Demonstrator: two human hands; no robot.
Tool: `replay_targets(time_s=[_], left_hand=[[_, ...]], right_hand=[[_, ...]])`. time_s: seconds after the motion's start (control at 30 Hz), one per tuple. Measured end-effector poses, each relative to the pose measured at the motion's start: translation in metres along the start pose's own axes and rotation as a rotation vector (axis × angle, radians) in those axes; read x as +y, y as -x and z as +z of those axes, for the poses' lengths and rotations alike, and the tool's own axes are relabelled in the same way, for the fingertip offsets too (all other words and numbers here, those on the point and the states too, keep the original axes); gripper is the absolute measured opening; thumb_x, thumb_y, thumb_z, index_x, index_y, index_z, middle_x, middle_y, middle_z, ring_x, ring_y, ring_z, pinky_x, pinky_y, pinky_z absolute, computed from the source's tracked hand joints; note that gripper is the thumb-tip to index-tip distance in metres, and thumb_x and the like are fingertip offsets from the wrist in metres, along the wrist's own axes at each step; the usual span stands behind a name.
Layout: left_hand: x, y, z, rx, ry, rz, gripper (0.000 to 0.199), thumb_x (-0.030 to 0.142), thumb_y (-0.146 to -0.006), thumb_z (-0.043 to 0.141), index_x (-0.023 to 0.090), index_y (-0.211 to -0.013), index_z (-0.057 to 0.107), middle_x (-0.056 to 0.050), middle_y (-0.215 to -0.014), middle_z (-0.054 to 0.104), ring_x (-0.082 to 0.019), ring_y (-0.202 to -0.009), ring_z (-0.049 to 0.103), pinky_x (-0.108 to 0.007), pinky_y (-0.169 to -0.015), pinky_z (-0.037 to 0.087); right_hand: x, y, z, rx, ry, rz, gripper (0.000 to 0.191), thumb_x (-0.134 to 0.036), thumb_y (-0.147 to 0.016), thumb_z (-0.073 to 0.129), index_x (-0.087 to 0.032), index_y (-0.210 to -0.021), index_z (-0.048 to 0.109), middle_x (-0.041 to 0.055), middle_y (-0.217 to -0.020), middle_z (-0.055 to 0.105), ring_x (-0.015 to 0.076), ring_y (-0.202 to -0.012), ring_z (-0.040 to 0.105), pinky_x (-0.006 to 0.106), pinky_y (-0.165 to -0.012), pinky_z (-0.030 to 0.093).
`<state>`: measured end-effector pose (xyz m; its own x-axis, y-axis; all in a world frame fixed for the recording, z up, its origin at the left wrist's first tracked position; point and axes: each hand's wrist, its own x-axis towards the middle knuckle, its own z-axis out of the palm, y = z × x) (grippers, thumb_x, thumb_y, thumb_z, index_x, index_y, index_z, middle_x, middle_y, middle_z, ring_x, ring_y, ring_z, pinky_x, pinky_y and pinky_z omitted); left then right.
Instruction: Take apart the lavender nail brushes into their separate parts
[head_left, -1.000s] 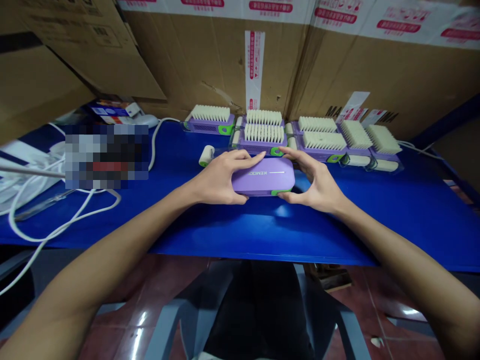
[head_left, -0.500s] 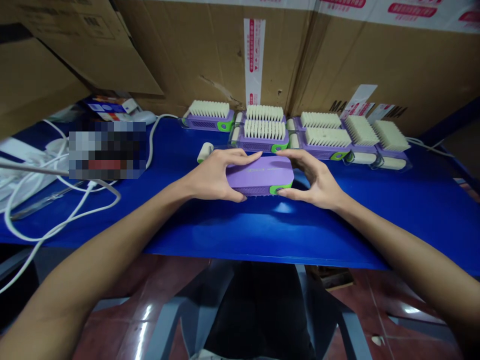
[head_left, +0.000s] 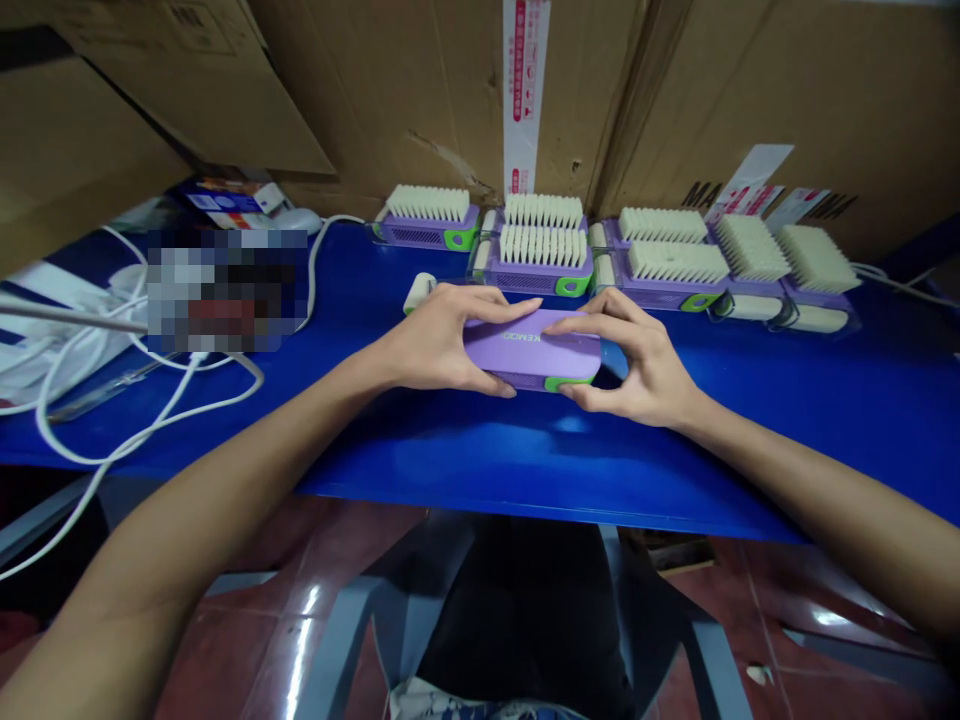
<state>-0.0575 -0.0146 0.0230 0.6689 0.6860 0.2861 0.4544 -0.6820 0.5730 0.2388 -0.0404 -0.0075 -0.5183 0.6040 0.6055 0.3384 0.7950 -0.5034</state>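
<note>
Our left hand point(head_left: 446, 340) and right hand point(head_left: 641, 360) have fingers clamped on this purple brush point(head_left: 495, 350); bristle-up brushes point(head_left: 544, 247) already line the surface point(head_left: 465, 455) behind.

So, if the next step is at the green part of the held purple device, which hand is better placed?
Probably the right hand: its thumb is at the green part, and its index finger reaches over the top. The left hand grips the opposite end of the purple device.
</note>
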Motion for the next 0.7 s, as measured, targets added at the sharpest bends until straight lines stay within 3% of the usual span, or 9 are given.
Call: replay_targets(time_s=[0.2,0.3,0.37,0.5,0.6,0.7], left_hand=[[-0.003,0.000,0.005,0.031,0.081,-0.026,0.099,0.050,-0.068,0.106,0.023,-0.156,0.072,-0.008,-0.123,0.081,-0.026,-0.109,0.075,-0.040,-0.100,0.059],[-0.002,-0.001,0.006,0.060,0.071,-0.031,0.100,0.051,-0.066,0.107,0.025,-0.155,0.073,-0.008,-0.123,0.080,-0.027,-0.110,0.075,-0.041,-0.100,0.060],[-0.001,0.000,0.006,0.093,0.026,-0.020,0.099,0.052,-0.068,0.106,0.026,-0.157,0.072,-0.007,-0.126,0.080,-0.027,-0.111,0.075,-0.042,-0.101,0.060],[0.000,0.003,0.013,0.241,-0.163,0.156,0.089,0.047,-0.078,0.099,0.026,-0.160,0.069,-0.010,-0.131,0.080,-0.029,-0.113,0.073,-0.046,-0.104,0.056],[-0.004,0.006,0.024,0.407,-0.392,0.330,0.082,0.041,-0.086,0.091,0.027,-0.163,0.065,-0.012,-0.133,0.081,-0.033,-0.112,0.072,-0.051,-0.104,0.051],[-0.007,0.007,0.030,0.419,-0.521,0.411,0.086,0.057,-0.090,0.089,0.030,-0.167,0.060,-0.013,-0.139,0.079,-0.039,-0.119,0.071,-0.055,-0.106,0.049]], right_hand=[[0.001,0.006,-0.001,0.044,-0.099,0.098,0.050,-0.052,-0.086,0.095,-0.034,-0.132,0.087,0.0073,-0.115,0.069,0.0260,-0.103,0.068,0.048,-0.092,0.063],[0.002,0.007,0.000,0.074,-0.121,0.134,0.047,-0.049,-0.086,0.096,-0.034,-0.129,0.087,0.0079,-0.122,0.074,0.0285,-0.114,0.072,0.051,-0.105,0.063],[0.004,0.006,0.000,0.074,-0.178,0.151,0.056,-0.050,-0.085,0.096,-0.033,-0.136,0.082,0.0086,-0.134,0.076,0.0315,-0.129,0.072,0.053,-0.115,0.061],[0.005,0.004,-0.004,0.034,-0.192,0.151,0.094,-0.052,-0.082,0.097,-0.032,-0.164,0.054,0.0117,-0.157,0.067,0.0348,-0.147,0.066,0.054,-0.124,0.059],[0.005,0.005,-0.009,0.021,0.032,0.038,0.082,-0.044,-0.086,0.092,-0.031,-0.157,0.055,0.0147,-0.154,0.067,0.0378,-0.145,0.067,0.057,-0.119,0.062],[0.006,0.010,-0.014,0.022,0.218,-0.071,0.074,-0.038,-0.092,0.085,-0.032,-0.158,0.053,0.0157,-0.153,0.067,0.0392,-0.142,0.068,0.056,-0.106,0.069]])
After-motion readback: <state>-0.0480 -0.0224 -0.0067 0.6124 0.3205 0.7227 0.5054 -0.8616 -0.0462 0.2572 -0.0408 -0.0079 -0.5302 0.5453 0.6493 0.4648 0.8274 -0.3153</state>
